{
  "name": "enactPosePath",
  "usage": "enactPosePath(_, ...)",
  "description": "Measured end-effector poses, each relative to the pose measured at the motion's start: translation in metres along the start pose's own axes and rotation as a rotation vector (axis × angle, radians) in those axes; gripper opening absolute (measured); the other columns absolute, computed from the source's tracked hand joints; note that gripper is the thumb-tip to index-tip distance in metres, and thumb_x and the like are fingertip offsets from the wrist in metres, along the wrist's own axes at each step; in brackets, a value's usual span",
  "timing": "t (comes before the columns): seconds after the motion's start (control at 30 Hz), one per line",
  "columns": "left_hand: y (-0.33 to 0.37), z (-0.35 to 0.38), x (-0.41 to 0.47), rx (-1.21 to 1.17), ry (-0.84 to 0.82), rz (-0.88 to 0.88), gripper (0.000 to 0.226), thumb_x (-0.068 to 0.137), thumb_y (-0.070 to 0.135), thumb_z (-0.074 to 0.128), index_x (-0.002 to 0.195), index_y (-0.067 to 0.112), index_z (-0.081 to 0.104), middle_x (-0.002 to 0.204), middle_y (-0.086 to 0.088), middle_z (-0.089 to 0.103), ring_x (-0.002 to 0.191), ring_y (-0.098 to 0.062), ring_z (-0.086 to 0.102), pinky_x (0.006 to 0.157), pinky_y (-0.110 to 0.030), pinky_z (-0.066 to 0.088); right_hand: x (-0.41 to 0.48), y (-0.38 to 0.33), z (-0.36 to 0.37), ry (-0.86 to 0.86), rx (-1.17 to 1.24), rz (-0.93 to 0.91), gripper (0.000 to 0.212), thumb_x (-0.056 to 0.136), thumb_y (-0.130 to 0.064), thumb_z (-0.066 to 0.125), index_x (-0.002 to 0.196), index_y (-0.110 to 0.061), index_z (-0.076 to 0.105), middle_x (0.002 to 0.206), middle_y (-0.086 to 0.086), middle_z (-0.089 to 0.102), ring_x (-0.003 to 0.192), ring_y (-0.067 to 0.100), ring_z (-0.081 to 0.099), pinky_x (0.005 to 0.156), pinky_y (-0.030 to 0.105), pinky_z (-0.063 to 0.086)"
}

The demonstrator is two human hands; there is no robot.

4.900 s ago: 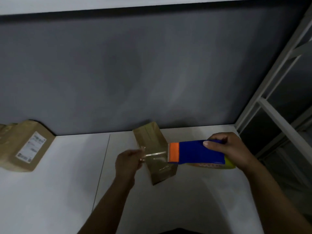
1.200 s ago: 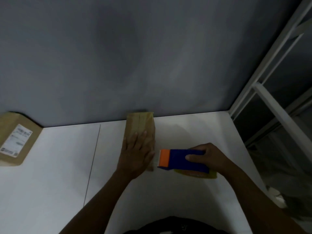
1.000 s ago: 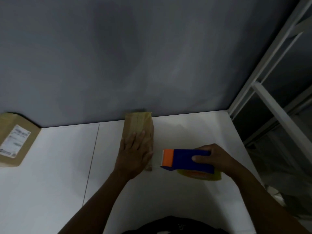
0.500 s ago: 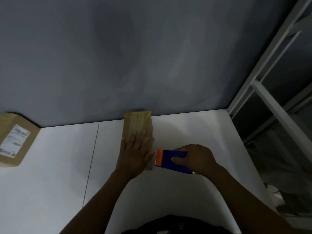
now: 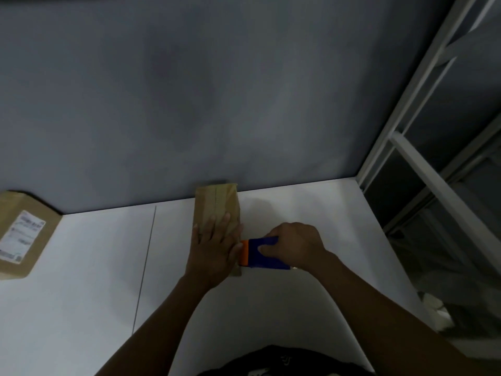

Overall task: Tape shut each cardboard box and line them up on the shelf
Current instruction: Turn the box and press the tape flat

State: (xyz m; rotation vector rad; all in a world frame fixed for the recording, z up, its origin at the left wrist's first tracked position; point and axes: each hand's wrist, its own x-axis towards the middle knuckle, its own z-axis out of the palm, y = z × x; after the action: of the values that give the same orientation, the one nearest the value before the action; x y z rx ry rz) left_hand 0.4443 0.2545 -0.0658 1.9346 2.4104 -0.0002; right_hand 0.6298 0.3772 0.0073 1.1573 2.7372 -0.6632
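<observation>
Now your left hand [image 5: 214,248] lies flat, pinning the box [image 5: 217,210] to the desk [image 5: 311,213], so your right hand [image 5: 294,244], clamped on the dispenser [image 5: 264,253], can press tape against its right side.

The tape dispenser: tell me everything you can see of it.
The tape dispenser has a dark blue body with an orange front end, apparently plastic. It lies roughly level, low over the white table, orange end against the right side of the small cardboard box. The right hand grips it from above, hiding its rear; the left hand presses flat on the box beside it.
</observation>
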Motion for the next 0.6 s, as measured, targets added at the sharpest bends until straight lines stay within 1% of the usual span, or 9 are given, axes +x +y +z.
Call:
enactPosePath(0.1,0.002,-0.003,-0.005,0.017,0.019,0.018,0.059,0.098,0.054,0.008,0.148,0.030,0.028,0.157,-0.007,0.021,0.143,-0.034,0.019,0.107,-0.059,0.023,-0.002,0.002,0.010,0.020,-0.219,-0.014,0.041,0.089,-0.057,0.043,0.094,-0.024,0.067,0.090,0.000,0.067,0.089,0.021,0.064,0.075,0.029,0.047)
enactPosePath(0.13,0.002,-0.002,-0.008,0.021,0.021,0.032,0.059,0.098,0.053,0.009,0.148,0.029,0.028,0.157,-0.006,0.020,0.143,-0.034,0.019,0.107,-0.059,0.023,-0.005,0.007,0.016,0.034,-0.261,0.000,0.042,0.090,-0.057,0.040,0.095,-0.024,0.067,0.092,0.001,0.068,0.090,0.023,0.064,0.076,0.030,0.048)
enactPosePath(0.27,0.001,-0.003,-0.010,0.004,0.050,0.024,0.059,0.098,0.053,0.011,0.150,0.027,0.023,0.158,-0.008,0.018,0.144,-0.034,0.014,0.109,-0.057,0.021,-0.007,0.033,0.030,0.205,-0.050,0.123,0.042,0.088,-0.064,0.040,0.111,-0.038,0.065,0.094,-0.005,0.070,0.085,0.014,0.064,0.065,0.024,0.045)
enactPosePath(0.37,0.003,-0.004,-0.009,-0.010,0.031,0.007,0.060,0.099,0.052,0.011,0.148,0.023,0.030,0.156,-0.009,0.022,0.143,-0.035,0.019,0.105,-0.058,0.027,-0.001,0.039,0.038,0.247,-0.058,0.149,0.048,0.089,-0.064,0.040,0.124,-0.038,0.058,0.102,-0.001,0.070,0.090,0.018,0.064,0.073,0.027,0.050)
enactPosePath(0.43,0.000,-0.002,-0.007,-0.036,0.010,-0.020,0.062,0.098,0.053,0.011,0.147,0.021,0.031,0.155,-0.009,0.025,0.141,-0.034,0.022,0.103,-0.058,0.030,0.004,0.047,0.052,0.374,-0.113,0.147,0.052,0.089,-0.066,0.035,0.111,-0.031,0.066,0.087,-0.001,0.069,0.077,0.017,0.063,0.063,0.027,0.047)
enactPosePath(0.47,0.000,-0.001,-0.006,-0.054,0.004,-0.027,0.064,0.097,0.055,0.011,0.147,0.020,0.030,0.154,-0.009,0.027,0.141,-0.034,0.023,0.102,-0.058,0.031,0.006,0.052,0.060,0.438,-0.138,0.144,0.052,0.088,-0.065,0.036,0.104,-0.027,0.068,0.079,-0.001,0.066,0.070,0.017,0.061,0.057,0.025,0.043)
enactPosePath(0.5,-0.001,-0.002,-0.005,-0.080,-0.006,-0.034,0.066,0.096,0.058,0.010,0.147,0.019,0.029,0.154,-0.008,0.027,0.141,-0.033,0.022,0.102,-0.059,0.030,0.006,0.057,0.069,0.463,-0.143,0.132,0.048,0.087,-0.060,0.042,0.105,-0.023,0.068,0.077,0.001,0.064,0.068,0.019,0.060,0.056,0.025,0.043)
enactPosePath(0.53,-0.001,-0.004,-0.003,-0.127,-0.020,-0.044,0.073,0.093,0.063,0.007,0.147,0.019,0.026,0.155,-0.006,0.026,0.142,-0.031,0.020,0.103,-0.059,0.028,0.004,0.059,0.075,0.461,-0.117,0.106,0.045,0.085,-0.053,0.050,0.113,-0.021,0.066,0.078,0.005,0.064,0.069,0.024,0.062,0.057,0.029,0.047)
enactPosePath(0.6,-0.007,-0.006,0.000,-0.220,-0.047,-0.064,0.094,0.078,0.078,-0.005,0.150,0.022,0.017,0.158,-0.001,0.016,0.145,-0.026,0.008,0.110,-0.056,0.017,0.001,0.069,0.096,0.379,-0.117,0.052,0.057,0.076,-0.042,0.067,0.127,-0.018,0.058,0.081,0.011,0.065,0.069,0.030,0.063,0.056,0.037,0.053)
